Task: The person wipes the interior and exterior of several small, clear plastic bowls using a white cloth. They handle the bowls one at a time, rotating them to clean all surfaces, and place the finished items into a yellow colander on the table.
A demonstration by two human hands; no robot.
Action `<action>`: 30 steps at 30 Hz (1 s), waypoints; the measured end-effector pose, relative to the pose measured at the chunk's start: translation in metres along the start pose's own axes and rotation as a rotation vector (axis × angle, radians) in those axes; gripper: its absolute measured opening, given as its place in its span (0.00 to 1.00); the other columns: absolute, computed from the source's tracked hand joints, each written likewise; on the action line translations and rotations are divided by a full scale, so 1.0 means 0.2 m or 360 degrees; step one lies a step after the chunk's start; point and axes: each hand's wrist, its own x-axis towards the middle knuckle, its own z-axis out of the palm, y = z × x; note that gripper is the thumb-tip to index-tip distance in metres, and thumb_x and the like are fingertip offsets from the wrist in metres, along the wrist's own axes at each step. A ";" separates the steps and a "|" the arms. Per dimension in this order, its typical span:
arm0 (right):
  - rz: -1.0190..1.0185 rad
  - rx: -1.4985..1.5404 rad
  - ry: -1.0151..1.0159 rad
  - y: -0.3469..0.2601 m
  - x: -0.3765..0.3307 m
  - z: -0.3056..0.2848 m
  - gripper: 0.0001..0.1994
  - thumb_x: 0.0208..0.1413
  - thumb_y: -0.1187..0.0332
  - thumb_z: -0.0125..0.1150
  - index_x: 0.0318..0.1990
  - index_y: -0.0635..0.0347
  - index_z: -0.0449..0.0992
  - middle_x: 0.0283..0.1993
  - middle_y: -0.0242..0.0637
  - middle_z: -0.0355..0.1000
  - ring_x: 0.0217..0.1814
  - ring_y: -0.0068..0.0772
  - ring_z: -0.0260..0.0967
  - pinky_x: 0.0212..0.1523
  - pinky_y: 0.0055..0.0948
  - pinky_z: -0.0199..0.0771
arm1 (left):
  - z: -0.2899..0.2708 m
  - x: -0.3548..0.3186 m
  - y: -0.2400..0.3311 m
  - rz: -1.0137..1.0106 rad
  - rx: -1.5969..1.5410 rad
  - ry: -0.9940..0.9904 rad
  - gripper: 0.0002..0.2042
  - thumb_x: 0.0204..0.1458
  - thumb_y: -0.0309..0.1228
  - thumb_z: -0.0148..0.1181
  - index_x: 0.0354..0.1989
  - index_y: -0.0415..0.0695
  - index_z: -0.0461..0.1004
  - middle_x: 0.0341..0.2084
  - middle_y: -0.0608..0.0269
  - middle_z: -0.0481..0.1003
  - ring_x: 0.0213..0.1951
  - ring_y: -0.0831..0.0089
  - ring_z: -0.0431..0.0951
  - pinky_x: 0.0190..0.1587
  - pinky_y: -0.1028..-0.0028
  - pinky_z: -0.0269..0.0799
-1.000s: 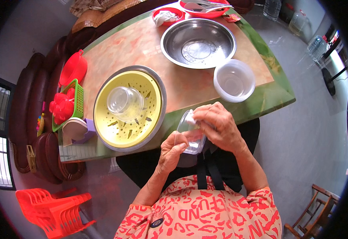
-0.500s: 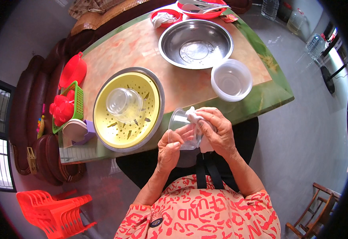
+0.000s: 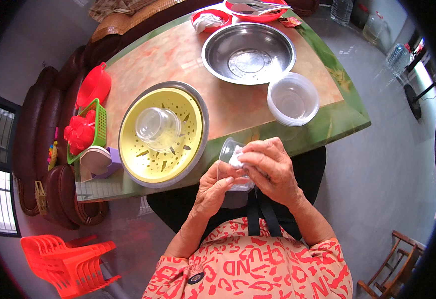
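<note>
Over my lap, just off the table's near edge, my left hand (image 3: pixel 214 186) grips a clear plastic container (image 3: pixel 227 149) by its side, fingers around the wall. My right hand (image 3: pixel 272 169) pinches a white cloth (image 3: pixel 236 158) and presses it against that container, partly covering it. To the left, a yellow colander (image 3: pixel 133 149) sits inside a steel basin (image 3: pixel 201 105). Clear plastic containers (image 3: pixel 154 124) lie in the colander. Right of centre, a stack of clear round containers (image 3: pixel 293 99) stands near the table edge.
A large steel bowl (image 3: pixel 218 65) is at the table's far side. Behind it are red bowls (image 3: pixel 260 19) with utensils and a white cloth. At the left edge stand a red basin (image 3: pixel 93 87), a green basket (image 3: pixel 100 124) and a purple box (image 3: pixel 109 167). Red chairs (image 3: pixel 68 259) are at lower left.
My right hand has moved the white cloth from the container's rim down to its inside or near wall. The container has turned slightly in my left hand.
</note>
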 end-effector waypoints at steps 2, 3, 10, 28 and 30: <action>0.0157 0.0045 0.0012 0.03 0.02 0.00 0.09 0.46 0.76 0.63 0.37 0.58 0.78 0.40 0.38 0.72 0.41 0.41 0.67 0.43 0.36 0.69 | 0.02 -0.01 -0.01 0.0022 0.0071 -0.0025 0.05 0.59 0.25 0.51 0.41 0.40 0.69 0.53 0.52 0.70 0.58 0.65 0.69 0.60 0.60 0.65; 0.0254 0.0073 0.0004 0.05 0.02 0.00 0.09 0.47 0.76 0.62 0.38 0.59 0.78 0.38 0.39 0.72 0.41 0.42 0.67 0.43 0.36 0.69 | 0.03 -0.01 -0.01 0.0032 0.0104 -0.0037 0.05 0.58 0.24 0.51 0.41 0.40 0.69 0.56 0.49 0.69 0.60 0.64 0.67 0.61 0.59 0.64; 0.0122 -0.0152 -0.0148 -0.04 0.06 -0.02 0.09 0.46 0.71 0.64 0.37 0.58 0.78 0.38 0.40 0.69 0.41 0.42 0.66 0.41 0.37 0.70 | -0.06 -0.04 -0.06 0.0060 0.0305 -0.0044 0.09 0.58 0.25 0.54 0.46 0.41 0.70 0.54 0.57 0.70 0.57 0.70 0.69 0.61 0.66 0.62; 0.0679 0.0368 -0.0369 0.10 0.09 -0.03 0.11 0.52 0.75 0.56 0.43 0.66 0.78 0.39 0.43 0.70 0.45 0.41 0.67 0.47 0.35 0.69 | 0.00 -0.04 -0.03 0.0106 0.0215 -0.0110 0.08 0.48 0.20 0.46 0.34 0.38 0.72 0.56 0.39 0.68 0.57 0.62 0.69 0.59 0.65 0.62; 0.0742 0.0476 -0.0453 0.11 0.09 -0.04 0.12 0.53 0.74 0.54 0.45 0.67 0.77 0.41 0.44 0.72 0.48 0.42 0.67 0.51 0.37 0.68 | -0.02 -0.03 -0.04 0.0100 0.0240 -0.0095 0.08 0.49 0.20 0.46 0.34 0.38 0.72 0.56 0.40 0.69 0.56 0.63 0.69 0.59 0.65 0.62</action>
